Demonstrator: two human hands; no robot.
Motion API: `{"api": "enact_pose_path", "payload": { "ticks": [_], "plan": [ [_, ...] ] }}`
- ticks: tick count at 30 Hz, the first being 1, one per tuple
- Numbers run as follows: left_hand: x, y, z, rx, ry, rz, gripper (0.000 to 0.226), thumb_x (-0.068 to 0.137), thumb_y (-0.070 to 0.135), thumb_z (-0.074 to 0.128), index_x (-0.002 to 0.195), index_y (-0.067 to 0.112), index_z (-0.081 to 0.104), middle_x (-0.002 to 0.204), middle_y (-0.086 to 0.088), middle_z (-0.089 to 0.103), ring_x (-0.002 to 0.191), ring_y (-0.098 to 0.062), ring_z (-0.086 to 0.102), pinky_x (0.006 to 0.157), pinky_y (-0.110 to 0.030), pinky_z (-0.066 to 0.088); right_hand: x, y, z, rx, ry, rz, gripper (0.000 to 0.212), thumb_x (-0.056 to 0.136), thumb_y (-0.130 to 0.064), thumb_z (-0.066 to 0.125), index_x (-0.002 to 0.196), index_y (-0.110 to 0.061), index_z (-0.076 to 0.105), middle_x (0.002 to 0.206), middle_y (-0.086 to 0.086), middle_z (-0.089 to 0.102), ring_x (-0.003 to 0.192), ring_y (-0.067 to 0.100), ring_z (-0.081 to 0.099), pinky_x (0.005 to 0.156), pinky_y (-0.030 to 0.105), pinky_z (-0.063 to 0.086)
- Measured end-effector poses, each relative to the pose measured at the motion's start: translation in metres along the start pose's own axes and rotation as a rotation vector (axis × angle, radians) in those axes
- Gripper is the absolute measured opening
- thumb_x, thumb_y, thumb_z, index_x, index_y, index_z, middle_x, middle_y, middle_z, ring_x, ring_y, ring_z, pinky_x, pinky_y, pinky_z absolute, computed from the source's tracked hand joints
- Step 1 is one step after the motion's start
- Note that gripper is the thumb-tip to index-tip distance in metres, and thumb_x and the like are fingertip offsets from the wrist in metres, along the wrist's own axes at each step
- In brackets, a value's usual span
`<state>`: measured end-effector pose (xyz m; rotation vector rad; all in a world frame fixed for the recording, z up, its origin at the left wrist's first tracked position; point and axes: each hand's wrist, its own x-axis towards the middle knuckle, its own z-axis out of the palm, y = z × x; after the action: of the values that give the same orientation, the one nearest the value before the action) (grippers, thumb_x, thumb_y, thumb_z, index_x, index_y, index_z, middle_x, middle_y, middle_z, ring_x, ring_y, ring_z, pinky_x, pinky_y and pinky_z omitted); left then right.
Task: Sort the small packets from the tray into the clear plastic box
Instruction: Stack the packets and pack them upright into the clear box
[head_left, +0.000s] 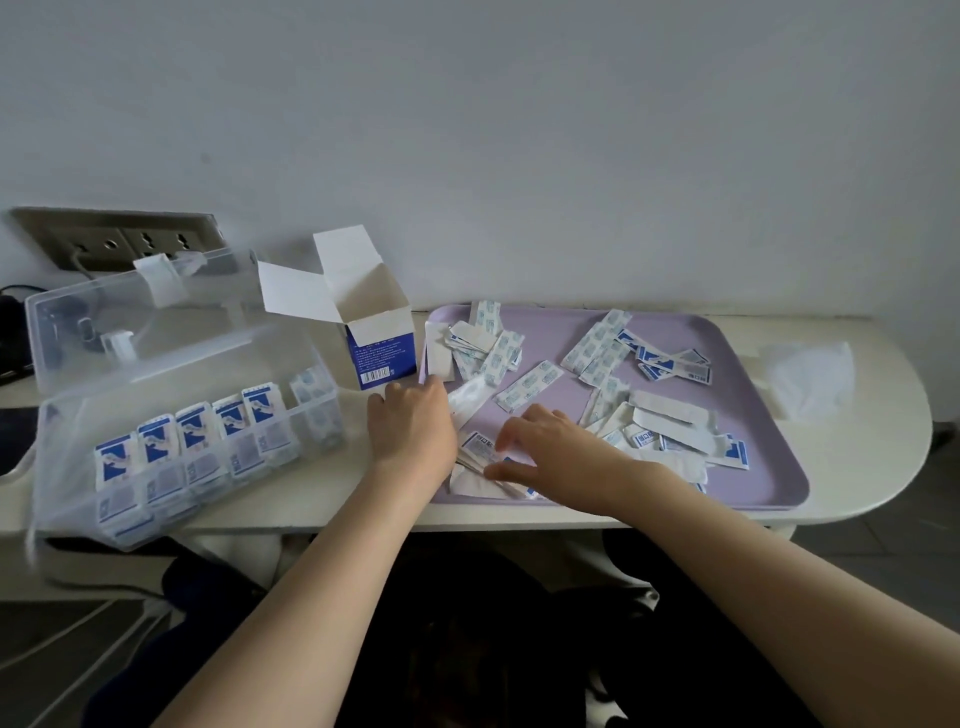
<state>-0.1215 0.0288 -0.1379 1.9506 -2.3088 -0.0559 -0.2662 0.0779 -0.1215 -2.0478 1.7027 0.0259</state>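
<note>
- Right hand (545, 441) pinches stacked packets (475, 449), near-left on the purple tray (753, 374).
- Left hand (410, 421) sits at the tray's left edge; its grip I cannot tell.

Small packets (530, 385), white with blue print, lie scattered and overlapping across the lilac tray (753, 415), which sits flat on the desk (311, 499) before me. To my left the clear plastic box (65, 457) stands with its lid (130, 322) raised, and a row of upright packets (195, 439) is filed in its front compartments.
</note>
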Motion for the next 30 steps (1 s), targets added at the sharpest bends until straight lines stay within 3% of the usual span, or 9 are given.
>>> {"api": "enact_pose_path", "payload": {
  "ticks": [5,9,13,16,19,25,30],
  "plan": [
    [0.001,-0.006,-0.019,-0.227,-0.001,0.03,0.014,0.095,0.02,0.047,0.101,0.01,0.055,0.096,-0.008,0.063,0.085,-0.028,0.054,0.066,-0.032,0.035,0.004,0.004,0.0,-0.043,0.048,0.046,0.042,0.088,-0.038,0.059,0.122,-0.015,0.05,0.122,0.006,0.047,0.11,0.025,0.051,0.092,0.033,0.042],
    [-0.004,-0.007,-0.03,-0.456,-0.268,0.091,0.015,0.096,0.017,0.045,0.082,0.013,0.049,0.076,-0.004,0.05,0.07,-0.023,0.046,0.053,-0.03,0.029,0.004,0.0,0.001,0.008,0.02,0.063,0.05,0.081,-0.028,0.07,0.122,-0.012,0.048,0.121,0.007,0.047,0.105,0.025,0.054,0.091,0.032,0.044],
    [-0.007,-0.011,-0.026,-0.329,-0.512,0.123,0.027,0.096,0.008,0.04,0.07,0.014,0.045,0.07,-0.002,0.045,0.066,-0.019,0.044,0.053,-0.026,0.029,-0.001,0.0,-0.004,-0.037,-0.012,0.086,0.043,0.082,-0.028,0.069,0.117,-0.007,0.057,0.117,0.008,0.053,0.104,0.024,0.055,0.093,0.035,0.046],
    [-0.008,-0.013,-0.024,-0.218,-0.556,0.174,0.015,0.096,0.012,0.044,0.089,0.018,0.056,0.083,-0.001,0.052,0.087,-0.026,0.054,0.068,-0.028,0.037,-0.006,0.011,-0.008,-0.052,0.024,0.182,0.038,0.087,-0.029,0.062,0.116,-0.004,0.054,0.117,0.01,0.058,0.104,0.026,0.057,0.09,0.038,0.048],
    [-0.015,-0.011,-0.023,-0.112,-0.507,0.251,0.005,0.094,0.024,0.052,0.094,0.021,0.056,0.105,-0.005,0.057,0.096,-0.024,0.051,0.077,-0.03,0.038,-0.011,0.015,-0.007,-0.017,0.115,0.168,0.039,0.092,-0.028,0.055,0.123,-0.008,0.043,0.124,0.01,0.051,0.107,0.026,0.054,0.091,0.037,0.045],
    [-0.016,-0.007,-0.017,-0.121,-0.387,0.388,0.052,0.087,0.038,0.062,0.13,0.021,0.038,0.128,-0.003,0.04,0.12,-0.022,0.036,0.097,-0.035,0.032,-0.008,0.0,0.006,-0.02,0.113,-0.013,0.049,0.095,-0.033,0.049,0.136,-0.011,0.033,0.134,0.008,0.042,0.121,0.023,0.043,0.101,0.033,0.036],
    [-0.017,-0.004,-0.009,-0.035,-0.363,0.455,0.042,0.094,0.029,0.053,0.132,0.018,0.04,0.132,-0.005,0.041,0.119,-0.023,0.036,0.097,-0.033,0.031,-0.003,-0.011,0.011,-0.025,0.055,-0.022,0.053,0.092,-0.029,0.055,0.135,-0.007,0.034,0.132,0.011,0.04,0.121,0.028,0.043,0.101,0.034,0.036]
  ]
}}
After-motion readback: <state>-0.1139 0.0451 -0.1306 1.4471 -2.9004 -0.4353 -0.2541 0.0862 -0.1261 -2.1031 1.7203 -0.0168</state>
